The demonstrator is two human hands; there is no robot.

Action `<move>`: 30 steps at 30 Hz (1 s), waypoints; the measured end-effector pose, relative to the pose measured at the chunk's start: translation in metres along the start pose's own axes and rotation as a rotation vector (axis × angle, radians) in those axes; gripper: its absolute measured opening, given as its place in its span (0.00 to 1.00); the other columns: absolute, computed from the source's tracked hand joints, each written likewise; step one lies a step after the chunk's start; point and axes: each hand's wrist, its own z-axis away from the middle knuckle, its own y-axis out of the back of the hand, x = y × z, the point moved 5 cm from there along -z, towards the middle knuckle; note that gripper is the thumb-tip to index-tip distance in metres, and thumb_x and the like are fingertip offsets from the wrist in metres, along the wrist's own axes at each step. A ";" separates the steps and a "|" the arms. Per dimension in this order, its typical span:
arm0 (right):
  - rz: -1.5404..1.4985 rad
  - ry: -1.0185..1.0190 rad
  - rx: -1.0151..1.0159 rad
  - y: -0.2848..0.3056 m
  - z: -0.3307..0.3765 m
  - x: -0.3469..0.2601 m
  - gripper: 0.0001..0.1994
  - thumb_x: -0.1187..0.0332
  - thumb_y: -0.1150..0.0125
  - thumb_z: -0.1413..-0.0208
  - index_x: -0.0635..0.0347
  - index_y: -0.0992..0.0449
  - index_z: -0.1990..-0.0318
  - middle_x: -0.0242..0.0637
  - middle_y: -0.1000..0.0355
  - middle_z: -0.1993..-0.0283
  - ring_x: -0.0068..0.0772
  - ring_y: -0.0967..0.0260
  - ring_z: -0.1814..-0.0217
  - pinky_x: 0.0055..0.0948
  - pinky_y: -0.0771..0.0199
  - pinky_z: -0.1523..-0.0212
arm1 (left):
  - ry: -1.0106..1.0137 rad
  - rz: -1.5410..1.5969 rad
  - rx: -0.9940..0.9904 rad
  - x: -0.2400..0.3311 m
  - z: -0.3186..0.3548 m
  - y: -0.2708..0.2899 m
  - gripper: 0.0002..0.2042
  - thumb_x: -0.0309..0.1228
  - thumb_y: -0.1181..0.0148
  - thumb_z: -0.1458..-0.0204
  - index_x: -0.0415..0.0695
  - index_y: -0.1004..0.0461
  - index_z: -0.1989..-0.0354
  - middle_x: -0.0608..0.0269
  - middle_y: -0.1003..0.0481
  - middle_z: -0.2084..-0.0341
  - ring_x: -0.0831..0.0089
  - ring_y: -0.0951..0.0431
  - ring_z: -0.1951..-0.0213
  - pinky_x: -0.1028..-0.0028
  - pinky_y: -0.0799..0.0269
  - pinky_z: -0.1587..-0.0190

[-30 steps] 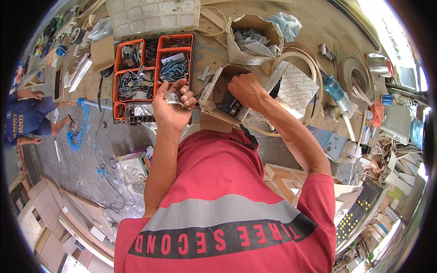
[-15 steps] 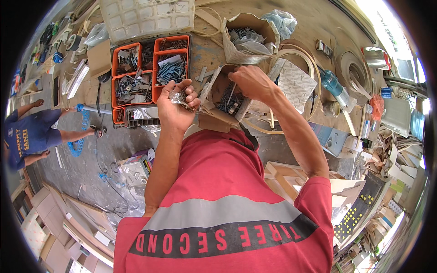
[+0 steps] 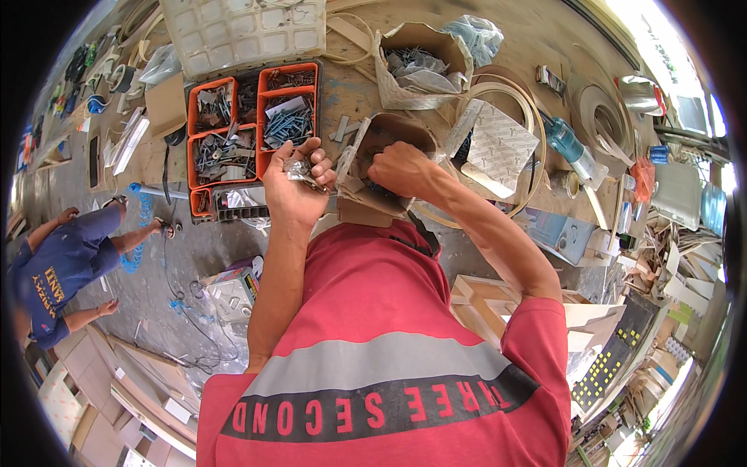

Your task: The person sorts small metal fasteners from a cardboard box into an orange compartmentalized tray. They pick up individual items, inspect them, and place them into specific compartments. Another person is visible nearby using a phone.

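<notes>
My left hand (image 3: 296, 187) is palm up with curled fingers, closed around a few small shiny metal pieces (image 3: 302, 170); their exact kind does not show. It hovers by the near right corner of an orange-binned organizer case (image 3: 189, 148), which holds screws and other small hardware. My right hand (image 3: 401, 167) reaches down into a small open cardboard box (image 3: 424, 136) at the table's near edge. Its knuckles are bent and its fingertips are hidden, so what they touch cannot be seen. Some dark screws show beneath it in the box.
Behind the box stands a larger open carton (image 3: 412, 97) of screws and plastic bags. Rolls of edge banding (image 3: 599, 117), a teal power tool (image 3: 572, 144) and a patterned carton (image 3: 498, 144) lie to the right. At left, a person in dark blue (image 3: 70, 265) is on the floor side.
My right hand has moved down and left, deeper into the small box. My left hand stays nearly in place, still holding the metal pieces. The person at left has shifted position.
</notes>
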 end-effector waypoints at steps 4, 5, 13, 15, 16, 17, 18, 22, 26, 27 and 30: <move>0.022 -0.021 0.032 -0.009 0.005 0.012 0.05 0.68 0.36 0.48 0.56 0.16 0.69 0.44 0.18 0.65 0.48 0.18 0.60 0.42 0.17 0.62 | 0.015 0.023 0.022 0.001 0.001 0.000 0.20 0.41 0.50 0.36 0.31 0.26 0.55 0.59 0.33 0.73 0.70 0.34 0.73 0.71 0.36 0.72; -0.004 -0.064 0.054 -0.003 0.010 0.019 0.06 0.68 0.36 0.48 0.57 0.16 0.68 0.45 0.18 0.65 0.49 0.19 0.60 0.43 0.18 0.61 | 0.010 0.033 0.019 0.003 0.001 0.003 0.20 0.41 0.50 0.36 0.31 0.26 0.55 0.59 0.33 0.72 0.69 0.34 0.73 0.71 0.36 0.71; -0.539 -0.254 0.447 0.077 0.058 0.050 0.09 0.66 0.35 0.42 0.62 0.17 0.59 0.51 0.22 0.68 0.55 0.24 0.64 0.45 0.25 0.61 | 0.069 -0.013 -0.082 -0.008 -0.003 -0.007 0.22 0.41 0.55 0.34 0.29 0.27 0.49 0.38 0.24 0.52 0.45 0.24 0.45 0.56 0.22 0.46; -0.629 -0.238 0.567 0.090 0.060 0.050 0.10 0.66 0.35 0.43 0.64 0.18 0.60 0.51 0.22 0.69 0.54 0.25 0.66 0.42 0.26 0.62 | 0.042 -0.044 -0.024 -0.016 -0.006 -0.018 0.23 0.41 0.57 0.34 0.29 0.27 0.50 0.34 0.24 0.51 0.38 0.26 0.42 0.49 0.26 0.40; -0.615 -0.234 0.532 0.094 0.058 0.049 0.11 0.66 0.35 0.43 0.64 0.17 0.60 0.51 0.23 0.69 0.53 0.25 0.66 0.42 0.26 0.62 | 0.039 -0.061 -0.019 -0.019 -0.008 -0.022 0.23 0.41 0.58 0.34 0.29 0.27 0.50 0.34 0.24 0.51 0.38 0.26 0.42 0.48 0.27 0.39; -0.603 -0.231 0.498 0.100 0.058 0.048 0.11 0.66 0.35 0.43 0.64 0.17 0.60 0.52 0.23 0.70 0.53 0.25 0.66 0.42 0.26 0.62 | 0.038 -0.081 -0.013 -0.022 -0.009 -0.028 0.24 0.41 0.58 0.34 0.28 0.27 0.51 0.33 0.25 0.51 0.37 0.26 0.42 0.47 0.28 0.38; -0.591 -0.228 0.464 0.105 0.057 0.047 0.11 0.65 0.35 0.43 0.65 0.17 0.60 0.52 0.23 0.70 0.53 0.24 0.66 0.42 0.26 0.62 | 0.035 -0.100 -0.007 -0.023 -0.010 -0.032 0.24 0.41 0.58 0.34 0.28 0.27 0.51 0.32 0.25 0.51 0.37 0.26 0.42 0.46 0.29 0.37; -0.468 -0.223 0.364 0.113 0.050 0.045 0.12 0.64 0.36 0.44 0.65 0.17 0.60 0.51 0.22 0.70 0.51 0.24 0.66 0.41 0.25 0.62 | 0.017 -0.155 0.040 -0.027 -0.013 -0.041 0.24 0.41 0.59 0.33 0.29 0.27 0.51 0.34 0.24 0.53 0.40 0.24 0.46 0.46 0.30 0.37; -0.675 -0.073 0.446 0.133 0.040 0.023 0.14 0.62 0.35 0.44 0.65 0.18 0.61 0.49 0.22 0.71 0.46 0.22 0.66 0.40 0.24 0.62 | -0.005 -0.168 0.125 -0.032 -0.014 -0.048 0.21 0.40 0.57 0.34 0.32 0.26 0.51 0.42 0.23 0.55 0.51 0.22 0.52 0.55 0.25 0.47; -0.775 -0.031 0.471 0.137 0.039 0.018 0.14 0.61 0.35 0.44 0.65 0.18 0.61 0.48 0.22 0.72 0.44 0.21 0.66 0.40 0.24 0.62 | -0.022 -0.168 0.160 -0.032 -0.013 -0.050 0.20 0.40 0.56 0.34 0.33 0.26 0.50 0.44 0.23 0.55 0.54 0.22 0.53 0.58 0.24 0.50; -0.855 -0.087 0.592 0.146 0.042 0.021 0.15 0.60 0.34 0.44 0.64 0.17 0.60 0.47 0.22 0.73 0.42 0.20 0.65 0.40 0.23 0.62 | 0.051 -0.106 0.076 -0.025 -0.014 -0.039 0.19 0.41 0.52 0.35 0.35 0.23 0.57 0.50 0.22 0.61 0.58 0.23 0.63 0.65 0.26 0.63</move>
